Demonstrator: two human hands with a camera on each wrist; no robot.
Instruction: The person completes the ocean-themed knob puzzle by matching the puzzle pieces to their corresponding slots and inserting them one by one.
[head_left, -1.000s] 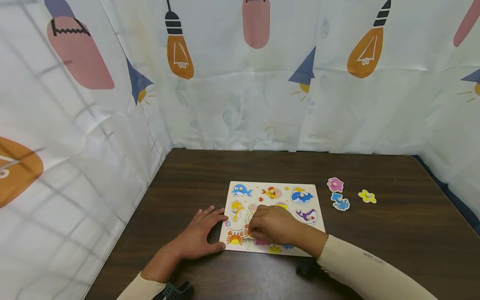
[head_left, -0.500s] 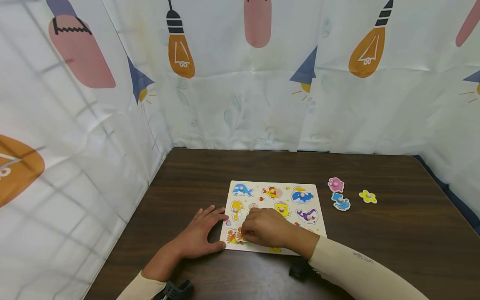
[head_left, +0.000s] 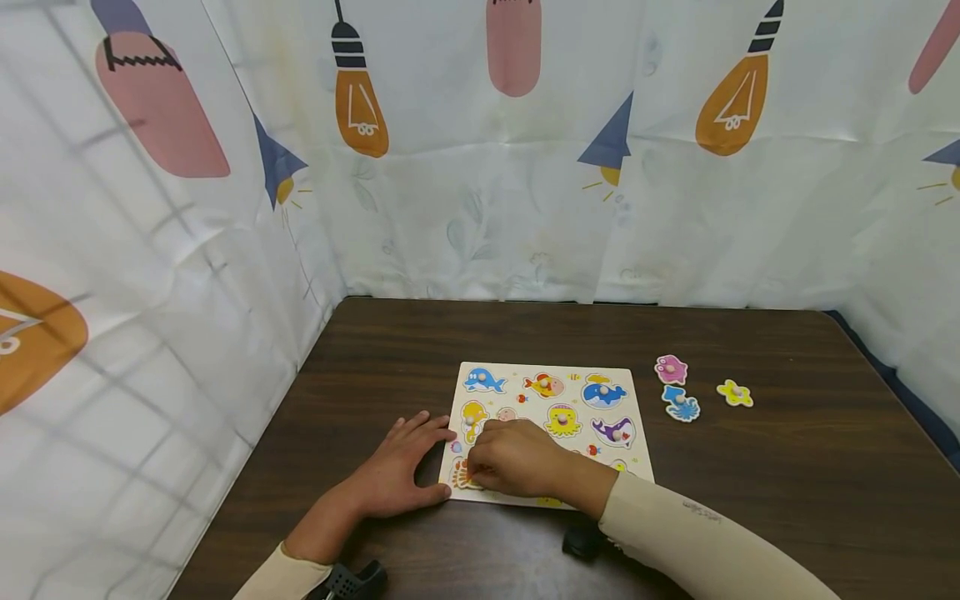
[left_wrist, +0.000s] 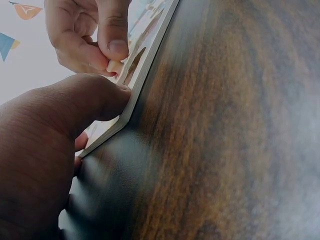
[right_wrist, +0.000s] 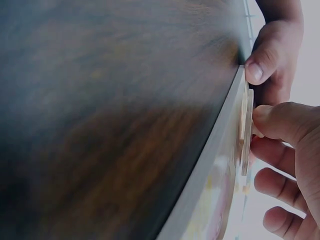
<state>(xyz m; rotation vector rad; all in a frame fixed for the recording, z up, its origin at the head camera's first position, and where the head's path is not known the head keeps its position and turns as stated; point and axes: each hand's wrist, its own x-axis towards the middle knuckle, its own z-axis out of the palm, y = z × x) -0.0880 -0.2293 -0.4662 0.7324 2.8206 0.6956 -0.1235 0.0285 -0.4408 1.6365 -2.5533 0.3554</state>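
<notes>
Right hand (head_left: 513, 458) shifted left, pinching flat wooden crab piece (head_left: 461, 477) peg

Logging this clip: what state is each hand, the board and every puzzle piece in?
Left hand: flat, bracing puzzle board edge.
Right hand: pinching crab piece peg, piece tilted, unseated.
Pink piece, blue piece, yellow piece: loose on table.

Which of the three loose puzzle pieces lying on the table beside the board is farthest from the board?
The yellow piece. It lies alone, well right of the board, while the pink piece and the blue piece sit closer to the board's right edge.
</notes>
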